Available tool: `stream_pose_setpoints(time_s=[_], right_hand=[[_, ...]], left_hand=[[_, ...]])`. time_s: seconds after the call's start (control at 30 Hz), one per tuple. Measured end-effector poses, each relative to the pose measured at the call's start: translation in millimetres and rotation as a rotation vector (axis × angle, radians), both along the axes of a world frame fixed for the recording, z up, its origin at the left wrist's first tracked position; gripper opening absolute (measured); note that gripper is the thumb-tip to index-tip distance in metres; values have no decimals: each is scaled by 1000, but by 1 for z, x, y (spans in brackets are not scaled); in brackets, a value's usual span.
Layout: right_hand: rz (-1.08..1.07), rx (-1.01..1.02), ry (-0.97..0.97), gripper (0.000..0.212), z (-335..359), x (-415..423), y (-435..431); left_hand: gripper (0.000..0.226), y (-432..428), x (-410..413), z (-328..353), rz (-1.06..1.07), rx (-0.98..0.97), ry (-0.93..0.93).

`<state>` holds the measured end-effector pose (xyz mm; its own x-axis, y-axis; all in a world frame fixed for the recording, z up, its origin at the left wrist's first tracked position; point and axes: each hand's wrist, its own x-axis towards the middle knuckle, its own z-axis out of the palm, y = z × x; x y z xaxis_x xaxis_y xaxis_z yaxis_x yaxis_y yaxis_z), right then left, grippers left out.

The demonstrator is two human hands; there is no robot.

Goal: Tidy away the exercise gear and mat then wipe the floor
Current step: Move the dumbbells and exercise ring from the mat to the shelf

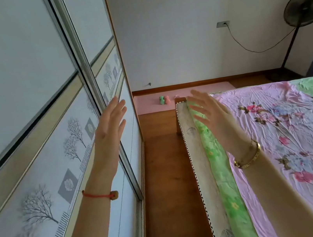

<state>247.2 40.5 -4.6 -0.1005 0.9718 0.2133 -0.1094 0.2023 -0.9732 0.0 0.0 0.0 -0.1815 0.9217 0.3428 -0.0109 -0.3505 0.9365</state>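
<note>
Both hands raised, fingers spread, holding nothing: left hand (109, 123) by the wardrobe door (28, 118), right hand (211, 113) over the bed (298, 137) edge. Pink mat (188, 94) lies far on the floor (165, 168), green dumbbell (161, 100) and pink dumbbell (167, 100) standing on it, touching.

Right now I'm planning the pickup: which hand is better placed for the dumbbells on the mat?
Left, slightly. Both hands are open and far from the dumbbells on the mat, but the left hand is on the aisle side by the wardrobe; the right hand is over the bed.
</note>
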Motion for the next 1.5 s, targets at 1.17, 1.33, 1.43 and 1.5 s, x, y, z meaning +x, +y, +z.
stream_pose_setpoints(time_s=[1.17, 1.33, 1.43, 1.5], right_hand=[[37, -138, -3, 43, -61, 10, 485], [26, -153, -16, 47, -75, 7, 559], [23, -160, -29, 43, -84, 1, 613], [17, -161, -39, 46, -86, -7, 652]], left_hand=[[43, 467, 21, -46, 77, -182, -80], [44, 546, 14, -54, 73, -185, -46], [45, 603, 6, -60, 60, -185, -41], [46, 643, 0, -63, 46, -181, -33]])
